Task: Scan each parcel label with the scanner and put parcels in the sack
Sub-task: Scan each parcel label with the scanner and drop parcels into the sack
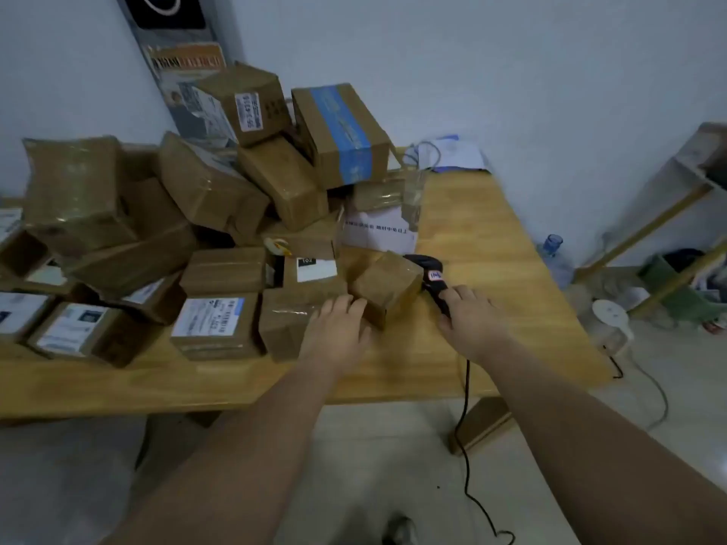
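Right hand (470, 318) holds scanner (432, 275), left hand (338, 328) touches parcel (285, 322).

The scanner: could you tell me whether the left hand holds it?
No, the right hand grips the scanner; the left hand rests on a parcel.

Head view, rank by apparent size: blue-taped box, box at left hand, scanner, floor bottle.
1. blue-taped box
2. box at left hand
3. scanner and floor bottle: look alike; scanner partly under right hand, bottle farther off, so unranked.
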`<state>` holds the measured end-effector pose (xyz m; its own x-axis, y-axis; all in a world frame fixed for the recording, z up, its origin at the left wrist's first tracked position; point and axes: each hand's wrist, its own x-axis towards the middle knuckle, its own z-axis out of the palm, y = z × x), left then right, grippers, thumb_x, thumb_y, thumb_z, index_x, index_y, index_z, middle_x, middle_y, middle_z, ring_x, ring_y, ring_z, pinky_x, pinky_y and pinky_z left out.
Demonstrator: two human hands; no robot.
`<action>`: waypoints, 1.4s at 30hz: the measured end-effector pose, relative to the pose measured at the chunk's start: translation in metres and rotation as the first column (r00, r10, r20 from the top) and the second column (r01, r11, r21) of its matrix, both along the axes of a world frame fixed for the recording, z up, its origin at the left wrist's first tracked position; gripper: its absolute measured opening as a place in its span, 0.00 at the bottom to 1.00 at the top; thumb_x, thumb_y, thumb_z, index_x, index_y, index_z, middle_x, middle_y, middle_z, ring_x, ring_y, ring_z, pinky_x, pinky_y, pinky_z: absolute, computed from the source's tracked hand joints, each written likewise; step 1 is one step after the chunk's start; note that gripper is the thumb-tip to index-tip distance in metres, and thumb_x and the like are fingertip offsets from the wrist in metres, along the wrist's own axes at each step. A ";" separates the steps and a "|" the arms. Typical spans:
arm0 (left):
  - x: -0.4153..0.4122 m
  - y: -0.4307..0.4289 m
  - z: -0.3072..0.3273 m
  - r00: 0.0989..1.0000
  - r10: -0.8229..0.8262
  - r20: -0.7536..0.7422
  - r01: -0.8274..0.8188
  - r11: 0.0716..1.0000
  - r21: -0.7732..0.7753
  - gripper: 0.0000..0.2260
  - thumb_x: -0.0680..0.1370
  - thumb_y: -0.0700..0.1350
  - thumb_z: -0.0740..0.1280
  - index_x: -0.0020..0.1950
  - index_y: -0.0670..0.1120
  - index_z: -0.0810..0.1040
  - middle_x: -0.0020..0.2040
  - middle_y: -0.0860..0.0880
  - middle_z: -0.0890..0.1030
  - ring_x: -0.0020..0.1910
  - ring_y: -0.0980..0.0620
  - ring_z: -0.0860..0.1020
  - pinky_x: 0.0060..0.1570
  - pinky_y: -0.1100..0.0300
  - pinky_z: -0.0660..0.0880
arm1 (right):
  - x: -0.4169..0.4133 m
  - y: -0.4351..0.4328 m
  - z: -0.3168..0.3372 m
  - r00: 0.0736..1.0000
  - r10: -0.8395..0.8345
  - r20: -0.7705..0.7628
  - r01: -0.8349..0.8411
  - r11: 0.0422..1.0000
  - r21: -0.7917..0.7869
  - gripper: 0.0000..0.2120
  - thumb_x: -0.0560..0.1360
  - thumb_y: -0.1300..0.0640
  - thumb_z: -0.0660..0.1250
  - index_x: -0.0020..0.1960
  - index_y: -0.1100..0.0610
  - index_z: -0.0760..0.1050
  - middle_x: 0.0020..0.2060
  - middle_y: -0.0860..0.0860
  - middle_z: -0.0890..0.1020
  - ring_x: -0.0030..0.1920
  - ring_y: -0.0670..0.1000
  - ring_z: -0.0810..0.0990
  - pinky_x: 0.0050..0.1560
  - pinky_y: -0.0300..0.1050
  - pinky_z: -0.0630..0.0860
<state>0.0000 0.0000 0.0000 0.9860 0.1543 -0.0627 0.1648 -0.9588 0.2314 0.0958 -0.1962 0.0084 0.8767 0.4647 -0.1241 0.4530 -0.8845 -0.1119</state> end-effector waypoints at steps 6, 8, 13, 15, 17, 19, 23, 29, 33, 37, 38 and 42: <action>0.005 -0.005 -0.013 0.993 0.109 -0.037 -0.110 0.994 -0.007 0.22 0.82 0.50 0.57 0.75 0.49 0.62 0.73 0.49 0.64 0.73 0.49 0.60 0.72 0.53 0.57 | 0.031 -0.007 -0.032 0.983 -0.048 -0.179 0.043 0.999 -0.030 0.18 0.80 0.52 0.57 0.67 0.57 0.67 0.62 0.56 0.73 0.61 0.57 0.72 0.58 0.53 0.74; 0.008 -0.005 -0.014 0.993 0.121 -0.010 -0.121 0.993 -0.011 0.21 0.82 0.49 0.58 0.75 0.50 0.63 0.73 0.49 0.64 0.72 0.49 0.60 0.72 0.53 0.57 | 0.044 -0.002 -0.039 0.972 -0.070 -0.226 0.063 0.997 -0.038 0.19 0.80 0.52 0.58 0.68 0.59 0.67 0.62 0.57 0.72 0.61 0.58 0.71 0.58 0.53 0.74; 0.018 0.002 -0.016 0.991 0.131 0.018 -0.131 0.991 -0.021 0.21 0.82 0.49 0.58 0.75 0.50 0.64 0.73 0.51 0.65 0.72 0.50 0.61 0.71 0.54 0.58 | 0.088 0.021 -0.054 0.931 -0.180 -0.319 0.191 0.982 0.004 0.21 0.79 0.55 0.61 0.69 0.63 0.65 0.62 0.61 0.72 0.59 0.59 0.74 0.50 0.48 0.71; 0.020 0.007 -0.019 0.991 0.136 0.014 -0.135 0.991 -0.016 0.21 0.81 0.49 0.59 0.75 0.50 0.64 0.73 0.51 0.65 0.72 0.51 0.61 0.72 0.54 0.58 | 0.100 0.030 -0.063 0.894 -0.240 -0.379 0.274 0.961 0.039 0.23 0.79 0.58 0.62 0.71 0.64 0.62 0.62 0.62 0.73 0.59 0.59 0.75 0.50 0.48 0.72; 0.018 0.010 -0.022 0.992 0.128 -0.009 -0.128 0.992 0.010 0.22 0.81 0.49 0.60 0.75 0.50 0.64 0.73 0.50 0.64 0.72 0.50 0.60 0.72 0.54 0.57 | 0.105 0.033 -0.073 0.849 -0.293 -0.440 0.354 0.933 0.062 0.27 0.77 0.62 0.64 0.73 0.63 0.58 0.63 0.63 0.72 0.60 0.61 0.75 0.55 0.51 0.74; 0.015 0.010 -0.027 0.994 0.105 -0.027 -0.104 0.994 0.035 0.23 0.81 0.50 0.60 0.76 0.50 0.63 0.74 0.49 0.62 0.73 0.49 0.59 0.72 0.53 0.56 | 0.102 0.033 -0.081 0.805 -0.340 -0.486 0.440 0.892 0.106 0.30 0.74 0.65 0.68 0.72 0.61 0.59 0.61 0.62 0.74 0.59 0.63 0.75 0.55 0.55 0.76; 0.010 0.012 -0.033 0.996 0.086 -0.032 -0.084 0.995 0.047 0.24 0.80 0.50 0.61 0.76 0.51 0.61 0.76 0.49 0.59 0.75 0.48 0.56 0.73 0.52 0.53 | 0.088 0.020 -0.088 0.682 -0.373 -0.629 0.604 0.772 0.198 0.23 0.72 0.62 0.71 0.63 0.61 0.68 0.51 0.59 0.76 0.51 0.60 0.77 0.49 0.54 0.76; 0.011 0.017 -0.029 0.997 0.058 -0.051 -0.057 0.998 0.018 0.27 0.80 0.50 0.61 0.78 0.51 0.57 0.77 0.50 0.56 0.76 0.48 0.53 0.74 0.51 0.52 | 0.063 -0.002 -0.074 0.648 -0.427 -0.630 0.734 0.570 0.369 0.16 0.72 0.66 0.68 0.58 0.62 0.69 0.46 0.60 0.76 0.43 0.59 0.76 0.37 0.49 0.72; 0.004 0.024 -0.026 0.997 0.023 -0.072 -0.025 0.999 -0.026 0.32 0.80 0.51 0.63 0.79 0.49 0.51 0.78 0.50 0.52 0.77 0.49 0.51 0.75 0.52 0.55 | 0.037 -0.004 -0.059 0.757 -0.375 -0.536 0.654 0.442 0.614 0.10 0.73 0.64 0.68 0.51 0.59 0.70 0.44 0.64 0.79 0.41 0.63 0.79 0.38 0.52 0.76; -0.005 0.053 -0.017 0.993 0.102 -0.064 -0.099 0.994 0.052 0.40 0.77 0.56 0.67 0.80 0.48 0.47 0.79 0.47 0.49 0.78 0.46 0.50 0.76 0.49 0.52 | 0.018 0.008 -0.035 0.843 -0.201 -0.500 0.538 0.370 0.758 0.07 0.75 0.63 0.68 0.52 0.58 0.74 0.39 0.60 0.79 0.38 0.60 0.79 0.42 0.56 0.77; -0.007 0.064 -0.014 0.988 0.135 -0.080 -0.129 0.989 0.076 0.43 0.75 0.57 0.69 0.80 0.47 0.45 0.79 0.46 0.48 0.78 0.45 0.48 0.76 0.49 0.50 | 0.016 0.015 -0.029 0.852 -0.146 -0.503 0.518 0.380 0.766 0.06 0.75 0.63 0.68 0.51 0.58 0.76 0.38 0.59 0.79 0.37 0.58 0.79 0.42 0.54 0.77; -0.008 0.105 -0.007 0.954 0.159 -0.254 -0.113 0.976 0.186 0.53 0.71 0.64 0.70 0.78 0.51 0.35 0.79 0.42 0.37 0.78 0.44 0.38 0.76 0.48 0.41 | 0.004 0.046 -0.011 0.805 -0.010 -0.594 0.546 0.406 0.733 0.13 0.70 0.69 0.69 0.49 0.55 0.74 0.38 0.57 0.79 0.35 0.52 0.77 0.37 0.45 0.76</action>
